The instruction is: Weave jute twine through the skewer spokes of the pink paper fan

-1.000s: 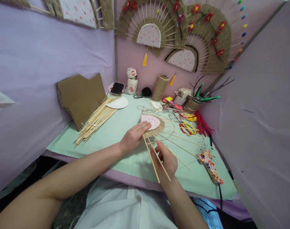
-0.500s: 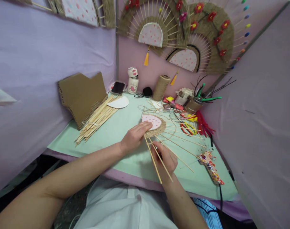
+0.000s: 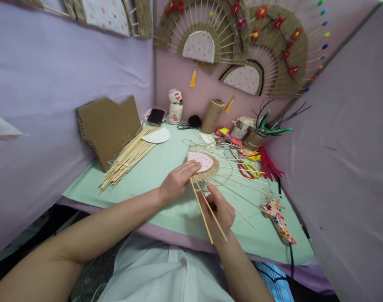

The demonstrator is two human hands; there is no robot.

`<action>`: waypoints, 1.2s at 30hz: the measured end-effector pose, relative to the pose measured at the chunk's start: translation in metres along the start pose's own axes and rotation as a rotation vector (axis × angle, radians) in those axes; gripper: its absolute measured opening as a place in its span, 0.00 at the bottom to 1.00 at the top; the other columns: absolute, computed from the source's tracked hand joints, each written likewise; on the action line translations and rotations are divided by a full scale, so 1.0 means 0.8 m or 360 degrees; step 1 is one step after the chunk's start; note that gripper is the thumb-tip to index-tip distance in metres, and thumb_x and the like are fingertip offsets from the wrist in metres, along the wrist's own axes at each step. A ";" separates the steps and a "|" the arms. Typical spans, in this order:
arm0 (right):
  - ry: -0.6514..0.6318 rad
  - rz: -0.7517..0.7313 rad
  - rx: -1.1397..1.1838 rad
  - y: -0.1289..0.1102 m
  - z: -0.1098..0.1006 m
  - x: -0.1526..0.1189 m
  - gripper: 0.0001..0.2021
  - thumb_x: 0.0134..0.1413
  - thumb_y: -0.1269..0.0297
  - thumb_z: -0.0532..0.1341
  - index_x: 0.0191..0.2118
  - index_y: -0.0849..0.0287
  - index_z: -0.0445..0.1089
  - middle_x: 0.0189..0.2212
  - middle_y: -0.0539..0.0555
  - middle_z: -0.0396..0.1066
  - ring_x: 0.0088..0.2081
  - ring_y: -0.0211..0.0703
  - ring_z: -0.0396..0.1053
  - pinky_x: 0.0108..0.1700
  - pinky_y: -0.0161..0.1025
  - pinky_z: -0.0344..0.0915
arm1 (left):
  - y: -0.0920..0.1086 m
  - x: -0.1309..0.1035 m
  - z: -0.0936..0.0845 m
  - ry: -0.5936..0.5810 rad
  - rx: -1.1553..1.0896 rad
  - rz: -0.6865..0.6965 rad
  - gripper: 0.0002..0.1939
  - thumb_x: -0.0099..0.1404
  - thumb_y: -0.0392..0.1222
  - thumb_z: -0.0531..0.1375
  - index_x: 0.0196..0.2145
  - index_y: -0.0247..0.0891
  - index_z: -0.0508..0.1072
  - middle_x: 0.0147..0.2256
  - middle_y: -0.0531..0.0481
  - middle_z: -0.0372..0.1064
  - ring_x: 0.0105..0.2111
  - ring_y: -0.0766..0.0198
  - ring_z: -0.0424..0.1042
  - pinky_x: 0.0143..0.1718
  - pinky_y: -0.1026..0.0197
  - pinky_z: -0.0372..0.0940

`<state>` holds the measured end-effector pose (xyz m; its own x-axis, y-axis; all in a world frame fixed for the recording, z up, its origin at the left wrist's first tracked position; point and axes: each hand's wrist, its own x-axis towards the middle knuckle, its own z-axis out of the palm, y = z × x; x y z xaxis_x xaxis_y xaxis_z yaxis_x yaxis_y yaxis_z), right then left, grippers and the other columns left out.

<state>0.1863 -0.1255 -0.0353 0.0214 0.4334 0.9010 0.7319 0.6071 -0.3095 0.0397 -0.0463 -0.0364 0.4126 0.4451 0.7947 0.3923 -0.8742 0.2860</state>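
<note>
A half-round fan (image 3: 214, 168) lies on the table, with a pink spotted centre, a woven twine band and thin sticks spreading out. My left hand (image 3: 178, 178) grips its near left edge, fingers on top of the spotted part. Close to the two nearest sticks (image 3: 212, 216), my right hand (image 3: 219, 209) is curled with its forefinger raised, and it appears to pinch a thin twine (image 3: 230, 173). That twine loops across the sticks outside the woven band. Part of the right hand's grip is hidden behind a stick.
A bundle of sticks (image 3: 128, 159), a white half-round piece (image 3: 156, 135) and cardboard (image 3: 108, 126) are on the left. Behind stands a twine spool (image 3: 212, 115). Scissors (image 3: 249, 170) and a patterned glue gun (image 3: 278, 220) with a cable lie on the right. Finished fans (image 3: 282, 54) hang on the wall.
My right forefinger has lifted and moved slightly right, away from the two nearest sticks. Those sticks' ends have shifted a little. My left hand stays in place on the fan.
</note>
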 end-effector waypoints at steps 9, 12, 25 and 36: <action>-0.0143 -0.0105 0.0004 0.002 -0.003 0.005 0.08 0.50 0.72 0.60 0.38 0.57 0.70 0.21 0.49 0.70 0.21 0.35 0.66 0.27 0.31 0.63 | -0.001 -0.002 0.002 -0.0004 -0.0006 -0.0005 0.21 0.64 0.30 0.48 0.55 0.35 0.61 0.50 0.40 0.67 0.54 0.58 0.62 0.53 0.48 0.61; -0.0123 -0.0124 0.0013 0.003 -0.004 0.006 0.09 0.50 0.72 0.60 0.38 0.57 0.70 0.22 0.48 0.70 0.21 0.34 0.66 0.28 0.31 0.63 | -0.001 -0.003 0.002 -0.0004 -0.0004 -0.0001 0.21 0.64 0.30 0.48 0.55 0.35 0.61 0.50 0.39 0.67 0.54 0.58 0.62 0.53 0.48 0.61; -0.0052 -0.0026 0.0022 0.001 0.000 -0.001 0.22 0.49 0.74 0.61 0.52 0.61 0.64 0.18 0.45 0.66 0.18 0.31 0.61 0.26 0.28 0.63 | 0.000 -0.002 0.001 0.0000 -0.0014 0.0004 0.20 0.64 0.32 0.50 0.54 0.34 0.62 0.50 0.39 0.67 0.54 0.58 0.62 0.53 0.48 0.61; -0.0137 -0.0157 -0.0018 -0.001 -0.004 -0.002 0.26 0.50 0.76 0.60 0.56 0.59 0.60 0.20 0.49 0.69 0.19 0.35 0.63 0.26 0.32 0.61 | 0.000 -0.002 -0.002 0.0026 -0.0063 -0.0003 0.22 0.63 0.30 0.51 0.55 0.35 0.61 0.51 0.39 0.66 0.54 0.59 0.62 0.54 0.51 0.60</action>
<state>0.1880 -0.1289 -0.0354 -0.1096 0.4278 0.8972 0.7350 0.6426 -0.2166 0.0374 -0.0473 -0.0370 0.3983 0.4441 0.8026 0.3600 -0.8805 0.3085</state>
